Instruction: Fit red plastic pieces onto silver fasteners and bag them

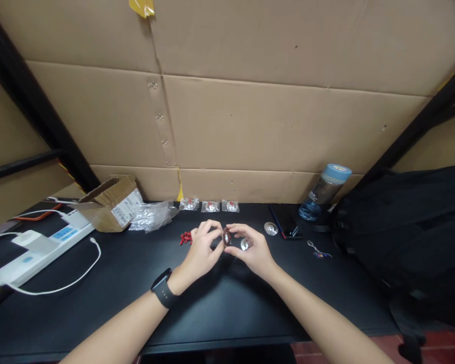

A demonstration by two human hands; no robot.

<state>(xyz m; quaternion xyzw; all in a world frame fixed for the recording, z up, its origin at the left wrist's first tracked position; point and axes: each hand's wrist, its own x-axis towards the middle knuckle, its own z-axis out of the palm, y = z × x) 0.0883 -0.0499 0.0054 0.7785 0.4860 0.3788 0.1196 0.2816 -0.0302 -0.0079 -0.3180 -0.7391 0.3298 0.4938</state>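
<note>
Between my two hands, a small shiny metal disc (226, 236) is held on edge above the black table. My right hand (256, 250) pinches it between thumb and fingers from the right. From the left, the fingers of my left hand (203, 245) close on its other side; a black watch is on that wrist. A second silver disc (244, 244) shows on the table through the gap in my right hand. Farther right lies another round silver disc (270, 228). Small red pieces (185, 238) lie just left of my left hand, partly hidden by it.
Three wrapped discs (211, 206) line the back by the cardboard wall. Left are clear plastic bags (151, 216), an opened carton (111, 205) and a white power strip (41, 255) with cables. Right are a dark phone (288, 220), bottle (322, 194), keychain (318, 251) and black backpack (409, 242).
</note>
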